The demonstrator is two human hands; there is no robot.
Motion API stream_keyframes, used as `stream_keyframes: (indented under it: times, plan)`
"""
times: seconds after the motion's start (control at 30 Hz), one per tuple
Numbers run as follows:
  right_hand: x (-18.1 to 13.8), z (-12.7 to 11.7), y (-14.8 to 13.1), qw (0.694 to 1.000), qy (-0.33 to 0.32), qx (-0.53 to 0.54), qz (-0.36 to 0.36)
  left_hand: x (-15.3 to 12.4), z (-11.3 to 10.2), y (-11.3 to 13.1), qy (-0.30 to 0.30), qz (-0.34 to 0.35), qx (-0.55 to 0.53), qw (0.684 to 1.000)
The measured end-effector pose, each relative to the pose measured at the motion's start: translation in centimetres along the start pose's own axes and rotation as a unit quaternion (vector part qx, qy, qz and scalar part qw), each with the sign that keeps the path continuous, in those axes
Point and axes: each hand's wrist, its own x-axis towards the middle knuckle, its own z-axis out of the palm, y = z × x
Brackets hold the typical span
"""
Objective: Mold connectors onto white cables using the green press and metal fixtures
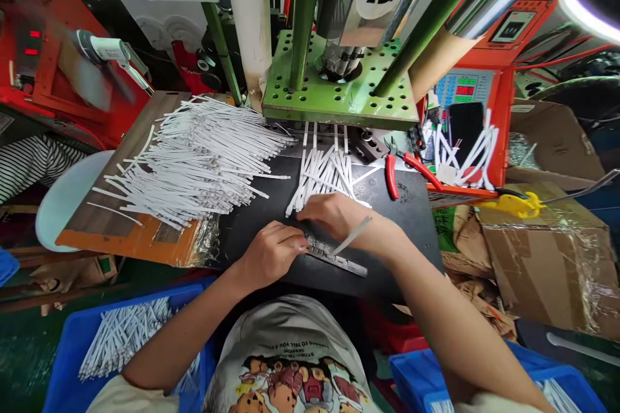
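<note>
My left hand (276, 255) is closed, with its thumb and fingertips at the left end of a narrow metal bar (349, 265) with slots. The bar lies at an angle near the front of the black work surface (242, 232). One thin white strip (352, 236) slants up from the bar, below my right wrist. My right hand (334, 214) is a little above and beyond the bar, its fingers curled in a pinch. Its fingertips are beside the near ends of a bunch of white strips (324, 171); whatever they hold is hidden.
A green press plate (339, 100) stands over the back of the surface. A large heap of white strips (203, 161) lies at left. Red-handled cutters (392, 174) rest at right, near a phone (465, 126). Blue bins (72, 348) stand below; cardboard boxes (547, 251) are at right.
</note>
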Motion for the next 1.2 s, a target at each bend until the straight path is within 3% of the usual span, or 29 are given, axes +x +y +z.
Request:
stream_keyframes:
  times: [0.2, 0.4, 0.6, 0.73, 0.9, 1.0, 1.2]
  plan:
    - [8.5, -0.7, 1.5, 0.977, 0.043, -0.192, 0.082, -0.6, -0.2, -0.1, -0.016, -0.006, -0.014, 1.0]
    - [9.5, 0.8, 0.4, 0.957, 0.047, -0.283, 0.04, -0.5, -0.3, -0.1, -0.002, 0.002, -0.02, 1.0]
    - [4.2, 1.0, -0.6, 0.956, 0.109, -0.253, 0.096, 0.0, 0.0, 0.3, -0.023, 0.027, 0.003, 0.999]
    - [-2.8, 2.3, -0.8, 0.963, 0.206, -0.101, 0.141, 0.1, -0.3, 0.3, -0.016, 0.043, -0.022, 0.999]
    - [-9.6, 6.7, -2.5, 0.906, 0.336, 0.106, 0.233, -0.2, -0.4, 0.1, -0.028, 0.031, -0.041, 0.998]
    - [-10.9, 9.3, -3.8, 0.891, 0.366, 0.135, 0.232, -0.4, -0.3, 0.3, -0.036, 0.028, -0.029, 0.999]
    - [-10.3, 11.0, -4.3, 0.912, 0.376, 0.045, 0.157, -0.5, -0.1, 1.1, -0.029, 0.041, 0.025, 0.998]
